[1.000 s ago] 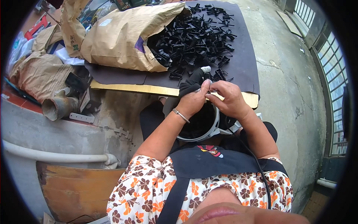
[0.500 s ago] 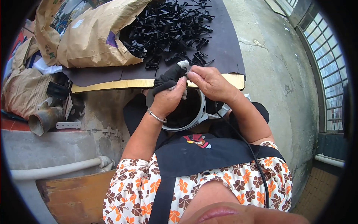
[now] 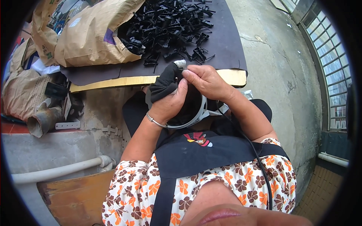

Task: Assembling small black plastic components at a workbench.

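Note:
My left hand (image 3: 167,90) has black cloth over its fingers, with white wrapping at one fingertip. Its fingers are curled closed, and the thumb presses toward the forefinger. My right hand (image 3: 209,81) is bare and pinches right beside the left fingertips. A small dark piece shows between the two hands, mostly hidden by the fingers, so its kind cannot be told. Below them, between my knees, stands a round bucket with a pale rim (image 3: 204,109) and a dark inside. Beyond my hands a heap of black plastic parts (image 3: 166,32) lies on the dark-covered table (image 3: 228,47).
A large brown paper sack (image 3: 88,39) lies open beside the heap. The table's yellow front edge (image 3: 113,83) runs just past my hands. To the left are another paper sack (image 3: 26,96), a rusty pipe piece (image 3: 43,122) and a white pipe (image 3: 56,170). A black cable (image 3: 245,139) crosses my apron.
Both hands have shifted slightly left and stay together. The left hand has turned a little, so more of the black cloth shows on its back. The heap looks the same.

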`<state>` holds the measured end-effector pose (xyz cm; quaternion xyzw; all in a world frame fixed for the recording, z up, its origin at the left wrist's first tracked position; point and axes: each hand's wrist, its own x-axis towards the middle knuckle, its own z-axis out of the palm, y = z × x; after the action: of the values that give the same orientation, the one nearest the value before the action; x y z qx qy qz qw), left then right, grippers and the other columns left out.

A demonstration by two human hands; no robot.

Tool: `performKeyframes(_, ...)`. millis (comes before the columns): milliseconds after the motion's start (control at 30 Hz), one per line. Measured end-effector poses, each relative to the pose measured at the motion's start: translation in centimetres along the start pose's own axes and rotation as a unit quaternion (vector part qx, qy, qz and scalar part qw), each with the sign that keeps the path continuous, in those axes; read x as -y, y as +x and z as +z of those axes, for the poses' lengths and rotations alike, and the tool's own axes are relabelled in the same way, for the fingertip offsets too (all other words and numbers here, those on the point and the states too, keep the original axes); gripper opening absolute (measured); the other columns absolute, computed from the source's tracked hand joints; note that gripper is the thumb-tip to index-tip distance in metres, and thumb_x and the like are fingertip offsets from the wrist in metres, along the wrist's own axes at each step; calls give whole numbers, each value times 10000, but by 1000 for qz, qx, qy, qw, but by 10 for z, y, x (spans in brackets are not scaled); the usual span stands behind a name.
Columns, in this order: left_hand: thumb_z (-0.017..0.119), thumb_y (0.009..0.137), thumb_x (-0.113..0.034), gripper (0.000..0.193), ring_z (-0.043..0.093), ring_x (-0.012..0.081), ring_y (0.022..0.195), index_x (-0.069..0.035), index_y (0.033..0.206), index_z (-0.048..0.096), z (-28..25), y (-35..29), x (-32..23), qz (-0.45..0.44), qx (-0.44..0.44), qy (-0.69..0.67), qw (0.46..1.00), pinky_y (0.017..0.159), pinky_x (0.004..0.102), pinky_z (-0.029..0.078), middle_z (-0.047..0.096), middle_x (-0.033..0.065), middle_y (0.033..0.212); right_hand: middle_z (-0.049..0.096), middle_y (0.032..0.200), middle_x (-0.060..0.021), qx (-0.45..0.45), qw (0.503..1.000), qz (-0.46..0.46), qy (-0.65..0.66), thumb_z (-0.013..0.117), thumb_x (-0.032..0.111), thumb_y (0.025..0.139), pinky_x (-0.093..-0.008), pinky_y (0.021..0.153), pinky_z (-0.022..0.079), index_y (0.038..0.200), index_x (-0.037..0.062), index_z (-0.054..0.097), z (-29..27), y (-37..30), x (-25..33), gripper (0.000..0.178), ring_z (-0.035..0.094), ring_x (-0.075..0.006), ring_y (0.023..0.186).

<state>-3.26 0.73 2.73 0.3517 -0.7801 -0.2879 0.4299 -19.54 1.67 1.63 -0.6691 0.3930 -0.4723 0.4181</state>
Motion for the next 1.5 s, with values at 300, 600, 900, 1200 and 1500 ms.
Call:
performKeyframes(300,485,934,-92,336,476,44,576,6,1254,468,-22,-11,10,-214,-7,-406,888,493,185,399,595,24,861,604,696,-66,34,991,2,-127,652,94,827,-267,563,436,860,-8,624,-3,-10,1,110,526,-117,602)
performKeyframes(600,495,906,-96,260,528,88,786,5,1145,484,-12,-23,14,-166,115,-239,950,706,222,443,584,34,919,543,659,-9,-9,999,43,-11,649,112,844,-225,538,392,797,2,594,11,-5,2,132,448,-39,613)
performKeyframes(900,535,893,-61,167,511,57,709,-25,1055,537,-8,-17,17,-218,97,-318,917,626,210,435,567,-17,797,460,600,-66,58,996,29,-68,501,236,949,-312,551,389,814,-9,553,1,-8,3,284,415,-130,576)
performKeyframes(1200,568,810,-73,225,589,253,741,-21,1028,549,-9,-17,21,13,58,0,998,707,315,447,603,111,842,527,638,-181,-22,990,-28,-134,533,195,914,-362,580,426,809,-23,563,19,-8,-5,244,476,-294,562)
performKeyframes(1500,622,811,-116,259,626,292,878,-23,1053,624,-31,-13,30,21,79,238,968,799,335,486,648,155,978,646,807,-150,-112,875,60,-467,593,183,836,-382,650,492,986,78,597,-59,-9,-23,183,616,-324,709)
